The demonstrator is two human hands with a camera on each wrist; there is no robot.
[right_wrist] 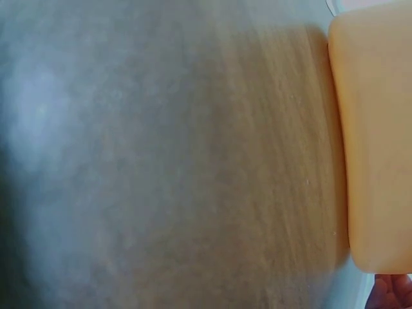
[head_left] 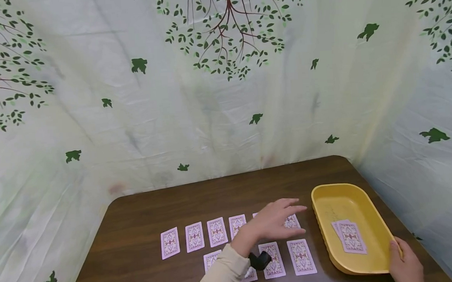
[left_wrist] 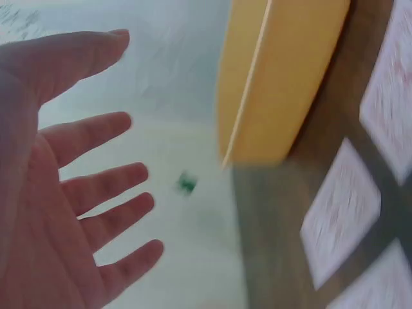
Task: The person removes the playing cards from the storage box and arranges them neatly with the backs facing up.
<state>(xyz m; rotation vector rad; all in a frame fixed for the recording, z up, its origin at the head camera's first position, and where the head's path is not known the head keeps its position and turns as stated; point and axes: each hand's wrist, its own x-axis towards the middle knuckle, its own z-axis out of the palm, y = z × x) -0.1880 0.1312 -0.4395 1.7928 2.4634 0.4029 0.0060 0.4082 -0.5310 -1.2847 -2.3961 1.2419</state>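
My left hand (head_left: 274, 219) is spread above the right end of the far row of patterned playing cards, partly hiding two of them. Nothing is in it; the left wrist view shows its bare palm and fingers (left_wrist: 106, 190) extended. My right hand (head_left: 407, 265) grips the near right corner of a yellow plastic tray (head_left: 346, 198), thumb over the rim. Inside the tray lies a small overlapping pile of playing cards (head_left: 353, 238), backs up. From the right wrist, the tray's side wall (right_wrist: 380, 141) shows with the fingertips (right_wrist: 389, 293) below it.
Face-down cards lie in two rows on the brown wooden table (head_left: 138, 222), including a playing card (head_left: 170, 243) at the far left and another card (head_left: 301, 257) beside the tray. A pale curtain (head_left: 217, 128) printed with leaves and branches hangs behind the table.
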